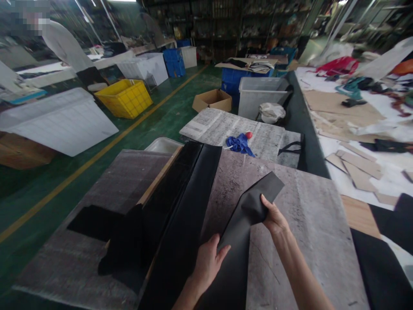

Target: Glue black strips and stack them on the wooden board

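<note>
A long black strip of sheet material [254, 196] is held up above the worn grey table [306, 224], bent and buckled along its length. My right hand [274, 217] pinches its right edge near the far end, thumb on top. Closer to me, my left hand [211, 260] grips the strip's left edge, its fingers partly hidden. Directly left of my hands, a long black panel [193, 198] lies flat. Beside it, another black length [174, 181] rests along a wooden board [161, 172], and a rumpled black piece [125, 245] drapes over the near part.
A blue cloth [240, 143] and a small red object [248, 135] lie on a farther board. Right is a white table [325, 146] with cardboard pieces [358, 172] and black sheets [380, 267]. A yellow crate [125, 98], white bins [61, 122] and an open carton [213, 101] stand on the green floor.
</note>
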`<state>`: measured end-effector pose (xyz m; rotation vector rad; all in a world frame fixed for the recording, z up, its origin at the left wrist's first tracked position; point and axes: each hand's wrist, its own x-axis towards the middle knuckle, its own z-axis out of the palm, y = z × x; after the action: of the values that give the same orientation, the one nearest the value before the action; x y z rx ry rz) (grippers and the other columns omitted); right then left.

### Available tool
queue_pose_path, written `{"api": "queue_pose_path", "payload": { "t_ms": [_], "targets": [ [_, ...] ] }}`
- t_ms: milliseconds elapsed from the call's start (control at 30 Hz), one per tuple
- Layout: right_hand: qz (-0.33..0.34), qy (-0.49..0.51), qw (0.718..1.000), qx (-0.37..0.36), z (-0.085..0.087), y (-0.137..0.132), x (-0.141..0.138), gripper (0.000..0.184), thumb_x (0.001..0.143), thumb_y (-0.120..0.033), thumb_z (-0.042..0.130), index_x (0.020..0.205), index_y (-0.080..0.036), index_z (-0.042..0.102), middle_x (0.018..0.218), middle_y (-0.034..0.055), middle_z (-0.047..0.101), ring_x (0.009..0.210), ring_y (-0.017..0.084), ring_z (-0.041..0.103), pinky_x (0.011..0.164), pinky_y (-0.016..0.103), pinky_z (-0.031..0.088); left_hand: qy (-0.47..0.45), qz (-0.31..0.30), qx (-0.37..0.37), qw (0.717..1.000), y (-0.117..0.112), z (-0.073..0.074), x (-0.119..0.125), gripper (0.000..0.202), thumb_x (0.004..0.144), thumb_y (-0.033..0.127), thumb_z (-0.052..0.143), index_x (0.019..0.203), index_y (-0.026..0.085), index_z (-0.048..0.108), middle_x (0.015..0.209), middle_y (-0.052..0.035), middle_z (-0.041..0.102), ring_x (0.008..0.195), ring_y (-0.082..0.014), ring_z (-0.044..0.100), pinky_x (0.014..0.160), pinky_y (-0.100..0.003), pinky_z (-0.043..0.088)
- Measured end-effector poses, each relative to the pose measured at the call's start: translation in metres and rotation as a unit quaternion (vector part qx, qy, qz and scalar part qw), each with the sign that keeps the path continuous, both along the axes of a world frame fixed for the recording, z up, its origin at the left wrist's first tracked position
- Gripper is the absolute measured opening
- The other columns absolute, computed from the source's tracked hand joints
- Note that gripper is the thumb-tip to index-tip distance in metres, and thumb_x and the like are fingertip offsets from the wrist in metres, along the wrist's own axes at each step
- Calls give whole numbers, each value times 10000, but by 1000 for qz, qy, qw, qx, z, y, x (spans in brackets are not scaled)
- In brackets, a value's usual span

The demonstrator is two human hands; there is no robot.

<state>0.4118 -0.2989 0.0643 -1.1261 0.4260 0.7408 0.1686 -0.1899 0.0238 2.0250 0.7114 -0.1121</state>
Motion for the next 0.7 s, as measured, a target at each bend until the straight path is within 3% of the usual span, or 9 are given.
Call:
{"api": "queue_pose_path", "payload": {
  "t_ms": [167, 300, 433, 567, 700],
  "targets": [
    [4, -17, 1000, 4, 1, 5, 4, 354, 587, -292, 896, 882, -208, 721, 842, 29, 791, 812, 248, 753, 789, 331, 622, 6, -2, -33, 999, -1, -3, 17, 588, 944, 596, 396, 1142, 106, 655, 985, -219, 738, 985, -382, 701, 878, -426, 501],
    [12, -27, 1000, -8, -3, 9, 11, 385, 596, -283, 893, 927, -184, 723, 867, 59, 793, 853, 274, 756, 824, 359, 625, -22, -29, -116, 993, 9, 6, 16, 551, 952, 606, 395, 1101, 150, 666, 1085, -122, 740, 1047, -281, 677, 929, -318, 488],
    [19, -23, 999, -32, -12, 15, 12, 369, 576, -252, 902, 882, -162, 715, 780, 78, 784, 714, 274, 753, 699, 367, 642, -7, -37, -172, 984, 12, 15, 6, 598, 917, 674, 432, 1028, 140, 679, 1046, -69, 746, 1018, -256, 673, 907, -297, 501],
    [28, -25, 999, -39, -19, 27, 10, 368, 551, -255, 909, 845, -158, 709, 734, 86, 775, 621, 265, 735, 579, 347, 628, 47, 15, -226, 973, 16, 21, -1, 631, 875, 691, 493, 1131, 139, 664, 1163, -92, 722, 1162, -296, 629, 1022, -345, 451],
    [36, -42, 998, -31, -24, 47, 15, 397, 523, -276, 919, 836, -163, 703, 717, 81, 772, 606, 265, 731, 563, 350, 625, 63, 44, -274, 959, 30, 29, 3, 756, 812, 726, 551, 1288, 142, 605, 1357, -110, 636, 1339, -316, 513, 1139, -372, 359]
  ]
}}
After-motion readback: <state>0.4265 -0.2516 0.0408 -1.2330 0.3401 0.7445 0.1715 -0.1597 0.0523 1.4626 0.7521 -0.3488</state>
